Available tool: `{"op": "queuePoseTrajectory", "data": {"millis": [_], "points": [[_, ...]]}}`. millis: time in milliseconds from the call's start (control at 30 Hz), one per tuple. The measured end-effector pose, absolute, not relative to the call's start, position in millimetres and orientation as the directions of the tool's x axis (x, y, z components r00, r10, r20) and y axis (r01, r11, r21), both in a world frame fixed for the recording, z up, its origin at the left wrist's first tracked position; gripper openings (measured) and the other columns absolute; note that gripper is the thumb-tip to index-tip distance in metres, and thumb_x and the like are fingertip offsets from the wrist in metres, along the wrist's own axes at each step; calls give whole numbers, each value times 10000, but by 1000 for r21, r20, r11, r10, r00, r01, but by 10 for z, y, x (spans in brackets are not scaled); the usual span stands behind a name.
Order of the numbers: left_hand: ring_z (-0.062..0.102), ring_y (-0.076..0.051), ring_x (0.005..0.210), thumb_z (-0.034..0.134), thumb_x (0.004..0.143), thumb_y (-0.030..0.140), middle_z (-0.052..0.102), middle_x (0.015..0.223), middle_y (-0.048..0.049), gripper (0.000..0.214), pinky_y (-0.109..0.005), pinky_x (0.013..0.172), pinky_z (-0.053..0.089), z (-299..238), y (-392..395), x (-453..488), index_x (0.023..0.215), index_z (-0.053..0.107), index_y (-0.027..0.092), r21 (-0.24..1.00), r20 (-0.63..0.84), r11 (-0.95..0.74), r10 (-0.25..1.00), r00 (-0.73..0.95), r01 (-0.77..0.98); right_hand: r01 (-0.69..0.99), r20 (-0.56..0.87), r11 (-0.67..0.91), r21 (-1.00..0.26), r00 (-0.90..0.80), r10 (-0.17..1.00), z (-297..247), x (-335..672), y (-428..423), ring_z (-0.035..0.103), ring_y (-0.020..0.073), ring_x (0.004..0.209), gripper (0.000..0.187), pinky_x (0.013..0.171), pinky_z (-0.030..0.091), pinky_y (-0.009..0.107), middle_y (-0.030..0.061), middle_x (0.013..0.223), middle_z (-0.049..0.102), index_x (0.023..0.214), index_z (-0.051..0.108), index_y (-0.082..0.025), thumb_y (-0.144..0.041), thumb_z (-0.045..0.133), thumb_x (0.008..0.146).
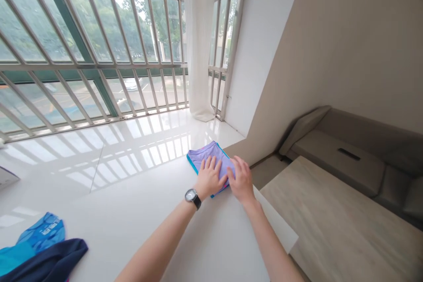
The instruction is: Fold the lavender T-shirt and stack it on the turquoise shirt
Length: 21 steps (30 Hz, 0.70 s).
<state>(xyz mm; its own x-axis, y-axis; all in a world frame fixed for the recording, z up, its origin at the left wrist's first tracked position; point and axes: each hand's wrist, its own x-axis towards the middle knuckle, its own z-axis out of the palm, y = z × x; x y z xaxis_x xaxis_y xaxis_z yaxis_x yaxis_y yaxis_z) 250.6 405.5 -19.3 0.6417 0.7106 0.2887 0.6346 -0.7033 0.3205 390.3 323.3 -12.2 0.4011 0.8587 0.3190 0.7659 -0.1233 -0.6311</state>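
Note:
A folded lavender garment (pixel 205 151) lies on top of blue-edged folded cloth near the far right corner of the white surface. My left hand (pixel 210 177), with a wristwatch (pixel 191 195) on that wrist, rests flat on the lavender fabric with its fingers spread. My right hand (pixel 240 179) lies along the right edge of the folded stack, its fingers bent over the side. Whether those fingers pinch any cloth cannot be made out. At the lower left is a loose heap of clothes, with a patterned blue piece (pixel 49 231) and a dark navy piece (pixel 54 257).
The white surface (pixel 139 220) runs up to a glossy window ledge (pixel 125 141) below a barred window. A white curtain (pixel 200 44) hangs in the corner. To the right, lower down, are a marbled table (pixel 330 211) and a sofa (pixel 333 154) with a dark remote-like object (pixel 349 154).

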Motion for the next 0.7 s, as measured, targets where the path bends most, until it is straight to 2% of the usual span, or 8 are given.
{"op": "queuePoseTrajectory", "data": {"millis": [67, 133, 233, 333, 400, 533, 600, 700], "points": [[251, -362, 1472, 485, 933, 485, 348, 1576, -181, 658, -559, 1196, 160, -322, 3992, 2511, 1489, 420, 140, 274, 276, -716, 698, 661, 642, 915, 270, -104, -390, 222, 937, -212, 3849, 3312, 302, 275, 1454, 535, 1177, 241, 463, 119, 1571, 398, 1437, 499, -177, -425, 332, 994], [240, -359, 1479, 501, 916, 506, 333, 1584, -182, 693, -555, 1200, 161, -359, 4009, 2494, 1496, 413, 136, 268, 261, -724, 690, 675, 636, 953, 186, -125, -275, 180, 966, -297, 3830, 3331, 283, 272, 1468, 565, 1185, 222, 473, 119, 1595, 355, 1499, 419, -155, -414, 283, 1016], [206, -357, 1493, 527, 900, 539, 297, 1597, -196, 736, -553, 1207, 152, -316, 3979, 2423, 1494, 413, 120, 292, 261, -717, 696, 669, 633, 954, 139, -152, -258, 192, 972, -318, 3864, 3308, 315, 292, 1454, 615, 1173, 237, 489, 141, 1585, 368, 1505, 408, -123, -472, 263, 1020], [153, -372, 1505, 510, 924, 544, 220, 1614, -228, 756, -558, 1204, 164, -281, 3742, 2274, 1513, 372, 90, 333, 234, -641, 767, 598, 692, 960, 108, -166, -227, 194, 975, -201, 3874, 3368, 370, 325, 1416, 636, 1154, 232, 536, 170, 1517, 464, 1436, 511, -132, -533, 268, 1006], [127, -376, 1508, 487, 948, 527, 164, 1626, -232, 758, -549, 1200, 192, -276, 3498, 2135, 1543, 310, 92, 351, 167, -601, 795, 583, 719, 963, 119, -168, -213, 196, 973, -104, 3816, 3483, 323, 348, 1436, 658, 1161, 192, 539, 195, 1532, 432, 1426, 521, -116, -556, 299, 989], [70, -356, 1514, 494, 957, 478, 86, 1642, -203, 778, -539, 1213, 171, -203, 2989, 1762, 1583, 196, 128, 366, -9, -581, 779, 627, 727, 961, 105, -204, -186, 226, 969, -37, 3597, 3760, 190, 358, 1487, 891, 1180, 150, 474, 183, 1627, 242, 1552, 306, -125, -705, 419, 884], [54, -355, 1514, 522, 944, 462, 78, 1643, -197, 790, -552, 1215, 152, -108, 2754, 1494, 1585, 192, 138, 396, -90, -572, 754, 651, 718, 952, 52, -250, -174, 262, 964, -81, 3515, 3848, 250, 371, 1463, 1027, 1165, 189, 472, 214, 1605, 276, 1558, 274, -97, -775, 466, 811], [76, -346, 1514, 593, 909, 469, 69, 1650, -167, 835, -541, 1210, 205, 63, 2401, 946, 1587, 195, 188, 485, -144, -550, 716, 683, 680, 944, 13, -284, -168, 290, 957, -170, 3481, 3896, 312, 380, 1429, 1104, 1147, 225, 484, 256, 1565, 329, 1545, 276, -43, -814, 460, 775]]}}
